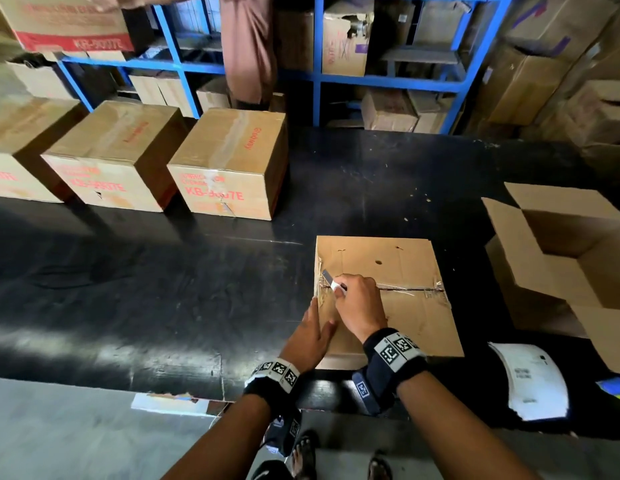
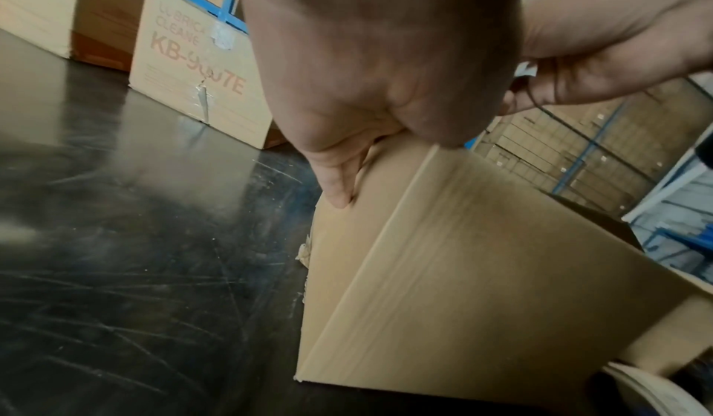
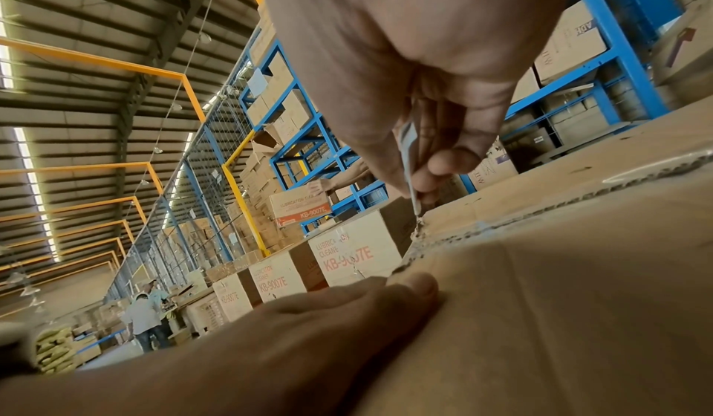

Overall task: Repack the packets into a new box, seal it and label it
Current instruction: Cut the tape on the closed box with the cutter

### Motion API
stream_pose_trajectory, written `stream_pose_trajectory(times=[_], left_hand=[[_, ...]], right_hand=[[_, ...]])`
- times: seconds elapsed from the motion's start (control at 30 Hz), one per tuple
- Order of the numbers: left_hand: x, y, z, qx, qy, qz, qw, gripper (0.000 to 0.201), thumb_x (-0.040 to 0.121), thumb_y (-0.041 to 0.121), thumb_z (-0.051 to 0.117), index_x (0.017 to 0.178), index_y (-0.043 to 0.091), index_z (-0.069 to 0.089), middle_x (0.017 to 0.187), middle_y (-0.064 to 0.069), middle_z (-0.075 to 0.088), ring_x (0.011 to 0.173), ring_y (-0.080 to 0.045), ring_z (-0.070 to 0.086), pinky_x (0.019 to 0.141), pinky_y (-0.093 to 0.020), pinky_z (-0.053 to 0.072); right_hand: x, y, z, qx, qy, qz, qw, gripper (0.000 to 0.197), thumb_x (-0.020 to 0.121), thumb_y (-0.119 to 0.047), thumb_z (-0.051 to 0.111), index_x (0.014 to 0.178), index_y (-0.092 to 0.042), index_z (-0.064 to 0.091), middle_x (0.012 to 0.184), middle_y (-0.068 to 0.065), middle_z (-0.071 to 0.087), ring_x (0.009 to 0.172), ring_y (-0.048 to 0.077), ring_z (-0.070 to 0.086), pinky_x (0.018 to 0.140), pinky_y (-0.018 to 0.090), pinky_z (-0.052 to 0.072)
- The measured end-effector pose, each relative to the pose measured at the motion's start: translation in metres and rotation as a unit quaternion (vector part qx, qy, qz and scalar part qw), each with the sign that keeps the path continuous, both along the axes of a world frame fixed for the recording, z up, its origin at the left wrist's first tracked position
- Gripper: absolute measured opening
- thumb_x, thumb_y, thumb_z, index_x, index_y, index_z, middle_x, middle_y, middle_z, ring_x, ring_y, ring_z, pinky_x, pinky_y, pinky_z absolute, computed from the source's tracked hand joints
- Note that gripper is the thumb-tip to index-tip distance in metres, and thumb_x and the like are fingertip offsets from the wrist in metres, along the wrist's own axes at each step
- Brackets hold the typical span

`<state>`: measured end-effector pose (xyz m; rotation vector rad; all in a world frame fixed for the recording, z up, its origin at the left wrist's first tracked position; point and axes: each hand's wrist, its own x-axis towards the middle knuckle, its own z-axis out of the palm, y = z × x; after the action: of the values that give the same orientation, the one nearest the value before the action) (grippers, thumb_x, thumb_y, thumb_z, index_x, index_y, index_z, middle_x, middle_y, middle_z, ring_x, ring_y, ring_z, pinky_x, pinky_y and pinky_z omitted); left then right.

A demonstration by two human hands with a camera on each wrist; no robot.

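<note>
A closed cardboard box with a taped centre seam stands on the black table in front of me. My right hand grips a small cutter, whose blade touches the tape at the seam's left end. My left hand lies flat against the box's left side, fingers straight, thumb on the top edge. An empty box with its flaps up stands at the right. The packets are hidden.
Three sealed boxes marked KB-9007E line the table's far left. A stack of white labels lies at the near right edge. Blue shelving full of cartons stands behind, with a person beside it carrying another carton.
</note>
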<state>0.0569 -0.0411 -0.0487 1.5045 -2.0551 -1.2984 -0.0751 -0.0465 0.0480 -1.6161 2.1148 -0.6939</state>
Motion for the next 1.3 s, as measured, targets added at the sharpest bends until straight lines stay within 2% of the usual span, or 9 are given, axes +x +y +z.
stream_pose_trajectory(times=[0.17,0.33,0.47,0.6,0.73,0.9,1.03,1.13,1.3], left_hand=[[-0.003,0.006,0.006,-0.022,0.007,0.009,1.0,0.076,0.103,0.049,0.035,0.159,0.015,-0.004,0.166,-0.009,0.015,0.147,-0.03,0.032,0.116,-0.046,0.033],[-0.002,0.007,0.007,-0.021,0.006,0.009,1.0,0.074,0.103,0.051,0.032,0.158,0.015,-0.002,0.164,-0.011,0.019,0.146,-0.031,0.033,0.115,-0.048,0.035],[-0.002,0.007,0.01,-0.026,0.003,0.001,1.0,0.072,0.104,0.047,0.033,0.158,0.012,0.001,0.163,-0.014,0.022,0.143,-0.032,0.037,0.114,-0.047,0.036],[-0.002,0.006,0.013,-0.022,0.014,0.004,1.0,0.07,0.104,0.044,0.036,0.158,0.009,0.007,0.16,-0.016,0.027,0.143,-0.03,0.037,0.116,-0.041,0.034],[0.0,0.004,0.009,-0.016,0.022,0.009,1.0,0.076,0.097,0.059,0.034,0.156,0.015,0.014,0.153,-0.016,0.037,0.134,-0.031,0.048,0.11,-0.048,0.041],[0.001,0.003,0.003,-0.014,0.019,0.012,1.0,0.085,0.092,0.071,0.031,0.157,0.019,0.014,0.154,-0.013,0.038,0.135,-0.029,0.047,0.111,-0.049,0.041],[0.003,0.0,0.0,0.006,0.049,0.011,0.999,0.078,0.094,0.068,0.041,0.156,0.027,0.02,0.151,-0.002,0.044,0.13,-0.021,0.052,0.111,-0.043,0.043],[-0.001,0.005,0.009,0.021,0.061,0.041,0.997,0.067,0.101,0.043,0.049,0.157,0.019,0.021,0.143,0.006,0.043,0.124,-0.017,0.053,0.106,-0.028,0.038],[-0.017,0.01,0.013,0.038,0.076,0.123,0.989,0.058,0.101,0.038,0.052,0.152,0.018,0.032,0.142,-0.011,0.055,0.118,-0.024,0.055,0.1,-0.032,0.04]], right_hand=[[0.008,0.001,0.001,0.004,0.012,-0.001,1.0,0.015,0.093,-0.011,0.061,0.081,-0.01,0.071,0.081,0.01,0.072,0.077,0.028,0.067,0.063,0.028,0.042],[0.013,0.007,0.005,0.007,0.02,-0.009,1.0,0.016,0.093,-0.006,0.061,0.081,-0.007,0.072,0.08,0.01,0.073,0.076,0.026,0.068,0.064,0.024,0.038],[0.014,0.006,0.01,0.027,0.01,0.0,1.0,0.022,0.089,-0.003,0.059,0.071,-0.009,0.07,0.071,0.01,0.071,0.072,0.027,0.067,0.063,0.032,0.052],[0.015,0.008,0.019,0.064,0.021,0.024,0.997,0.024,0.087,0.001,0.059,0.067,-0.004,0.071,0.069,0.01,0.065,0.068,0.028,0.059,0.059,0.034,0.046],[0.013,0.015,0.025,0.072,0.016,0.028,0.997,0.015,0.087,-0.003,0.065,0.078,-0.001,0.077,0.083,0.015,0.074,0.079,0.031,0.067,0.072,0.041,0.058],[-0.004,0.018,0.03,0.061,-0.003,0.004,0.998,0.012,0.09,-0.009,0.068,0.089,-0.007,0.08,0.096,0.012,0.077,0.091,0.031,0.07,0.082,0.043,0.059],[-0.056,0.031,0.025,0.024,-0.018,-0.076,0.997,0.026,0.096,-0.012,0.065,0.12,-0.012,0.073,0.115,0.01,0.075,0.105,0.031,0.068,0.087,0.035,0.055],[-0.124,0.052,0.01,-0.013,-0.034,-0.152,0.988,0.02,0.093,-0.008,0.062,0.108,-0.013,0.076,0.106,0.012,0.076,0.099,0.034,0.069,0.083,0.039,0.056],[-0.228,0.103,-0.034,0.03,-0.059,-0.278,0.958,0.018,0.086,-0.003,0.064,0.096,-0.013,0.074,0.1,0.013,0.076,0.098,0.034,0.069,0.086,0.036,0.054]])
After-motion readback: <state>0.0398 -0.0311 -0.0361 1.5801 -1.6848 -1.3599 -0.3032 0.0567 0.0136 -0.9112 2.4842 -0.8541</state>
